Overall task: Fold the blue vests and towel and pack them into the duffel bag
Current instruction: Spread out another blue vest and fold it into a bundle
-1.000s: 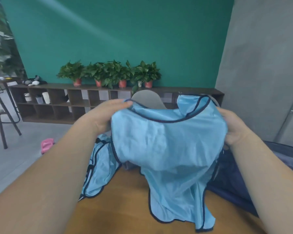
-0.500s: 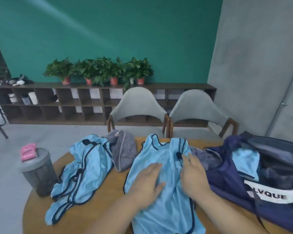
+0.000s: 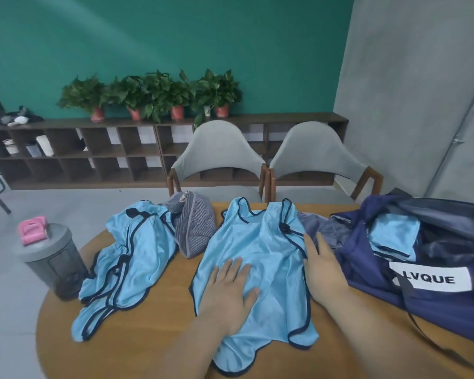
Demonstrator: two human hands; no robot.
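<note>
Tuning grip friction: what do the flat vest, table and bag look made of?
Vest: thin slick synthetic, likely polyester; it shines and wrinkles softly. Table: wood or veneer, matte; warm brown, faint grain. Bag: navy woven fabric, maybe nylon; slumped sides, slight sheen.

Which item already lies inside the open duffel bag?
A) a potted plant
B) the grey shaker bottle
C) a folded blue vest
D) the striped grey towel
C: a folded blue vest shows in the open top of the duffel bag, while the striped towel and the shaker bottle sit out on the table.
</note>
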